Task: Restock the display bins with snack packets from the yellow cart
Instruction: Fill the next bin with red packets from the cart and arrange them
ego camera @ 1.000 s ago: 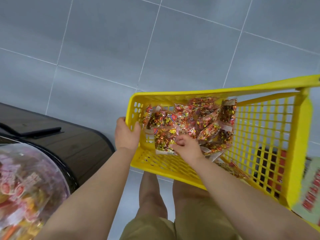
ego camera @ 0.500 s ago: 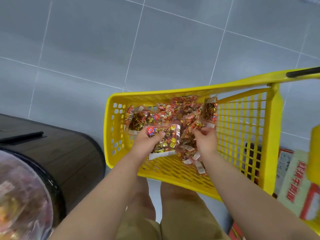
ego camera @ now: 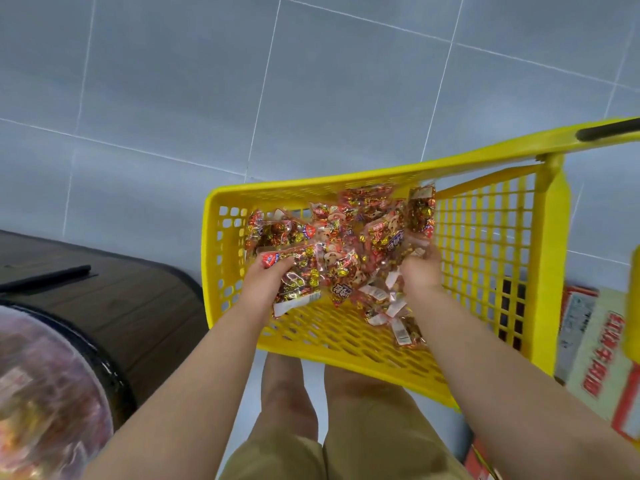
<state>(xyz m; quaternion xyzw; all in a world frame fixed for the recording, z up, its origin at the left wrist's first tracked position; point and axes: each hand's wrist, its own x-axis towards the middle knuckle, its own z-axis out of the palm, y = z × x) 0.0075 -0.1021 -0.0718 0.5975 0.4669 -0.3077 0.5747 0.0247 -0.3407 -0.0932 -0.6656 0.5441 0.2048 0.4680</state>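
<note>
A yellow plastic cart (ego camera: 381, 348) with latticed walls stands in front of me, holding a heap of red-and-gold snack packets (ego camera: 349, 233). Inside it, my left hand (ego camera: 265, 282) grips one packet (ego camera: 298, 282) by its upper left corner. My right hand (ego camera: 420, 271) curls round a bunch of packets (ego camera: 384, 299) whose white-labelled ends hang below it. The round display bin (ego camera: 45, 393), full of mixed snacks under a clear cover, sits blurred at the lower left.
A dark wooden display stand (ego camera: 138, 299) carries the bin at left. Grey tiled floor lies beyond the cart. Cardboard boxes (ego camera: 602, 351) with red print sit to the right of the cart. My knees in khaki shorts are just below the cart's near wall.
A second ago my left hand held the cart's corner; it went into the cart and took hold of a packet. My right hand has gathered more packets. The view has shifted left.
</note>
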